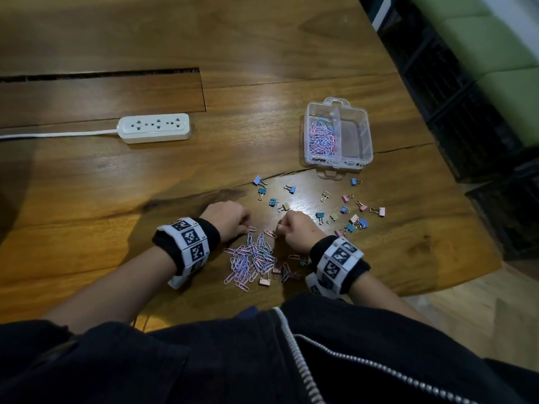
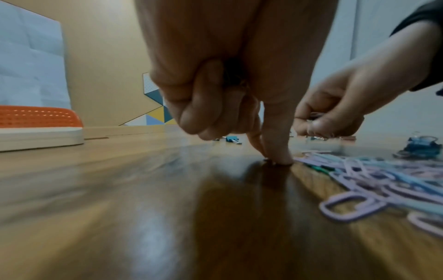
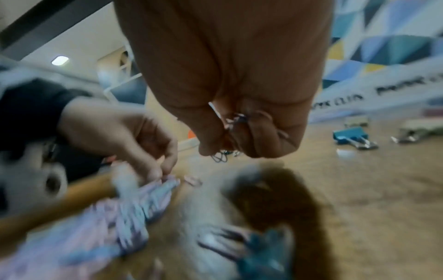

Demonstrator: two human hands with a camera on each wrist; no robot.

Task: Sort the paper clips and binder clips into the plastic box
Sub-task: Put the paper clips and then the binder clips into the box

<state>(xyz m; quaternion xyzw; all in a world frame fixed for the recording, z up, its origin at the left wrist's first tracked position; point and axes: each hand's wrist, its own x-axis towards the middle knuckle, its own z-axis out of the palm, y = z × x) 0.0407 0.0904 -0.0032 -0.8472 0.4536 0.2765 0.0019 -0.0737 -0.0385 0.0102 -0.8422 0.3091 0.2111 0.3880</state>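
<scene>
A person leans over a wooden surface point(image 1: 87, 185), both wrists wrapped in black bands with printed marker squares.

The left hand point(image 1: 226, 218) is at about 7 o'clock from the centre of the head view, its outer fingers curled under. Its thumb and forefinger tips point(image 2: 279, 157) pinch down on the surface at the upper left edge of the pile of paper clips point(image 1: 253, 258); the wrist view is too blurred to tell whether a clip is caught between them.

The right hand point(image 1: 296, 231) is just to the right, at the pile's upper right edge. Its grip is clenched around a small bunch of paper clips, wire loops poking out between the curled fingers point(image 3: 261, 140).

The pile, pink and blue, lies between the wrists, with a few binder clips point(image 1: 344, 211) mixed into its lower edge. Most binder clips are scattered at 3 o'clock from the hands.

The clear plastic box point(image 1: 367, 132) stands open at 1 o'clock from the hands, well apart. Its left compartment holds pink and blue paper clips; the right compartment looks bare.

A white power strip point(image 1: 154, 128) lies at 10 o'clock, its cord running left.
</scene>
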